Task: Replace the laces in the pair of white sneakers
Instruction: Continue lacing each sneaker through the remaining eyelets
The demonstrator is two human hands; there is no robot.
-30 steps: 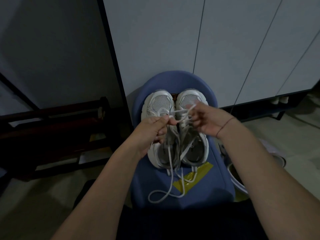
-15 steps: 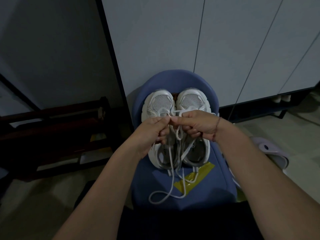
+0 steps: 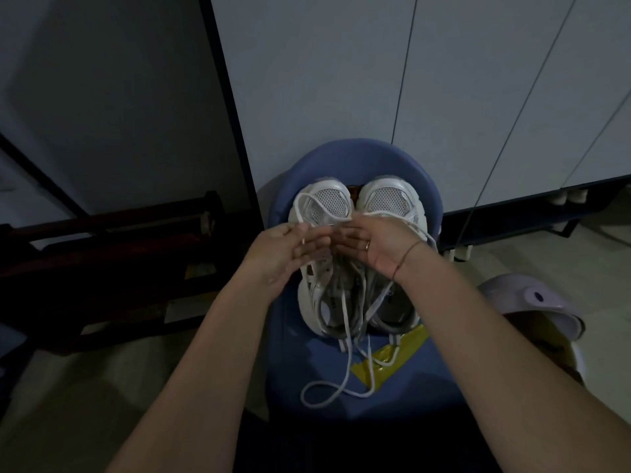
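Cabinet: I see the pale panels of the cabinet (image 3: 324, 80) rising directly behind the blue chair (image 3: 358, 155), split by thin vertical seams.
Chair: low and rounded, its back against the cabinet, its seat facing me.
Rack: a dark wooden rack (image 3: 102, 268) stands on the floor off the chair's one side, well apart from it.
Lilac item: a lilac plastic item (image 3: 519, 302) lies on the floor just beside the chair's other side; I cannot make out what it is.
Sneakers: the white sneakers (image 3: 387, 201) lie side by side on the chair seat, touching, mesh toes toward the chair back and heels toward me.
Left hand: my left hand (image 3: 283, 247) is above the sneakers, mid-seat, its thumb and forefinger pinching the lace (image 3: 348, 363).
Right hand: my right hand (image 3: 372, 244) is beside the left, fingertips nearly meeting it. The fingers reach fairly straight toward the lace, but blur keeps me from telling whether they grasp it.
Lace: one loop arcs over a sneaker toe near the chair back. Other strands trail out past the heels and end in a loose loop on the front of the seat.
Tape: a patch of yellow tape (image 3: 406, 349) sits on the seat just in front of the heels, with lace ends lying across it.
Bracelet: a thin cord bracelet (image 3: 406, 256) circles the right wrist.
Ring: a ring (image 3: 367, 245) shows on a right finger.
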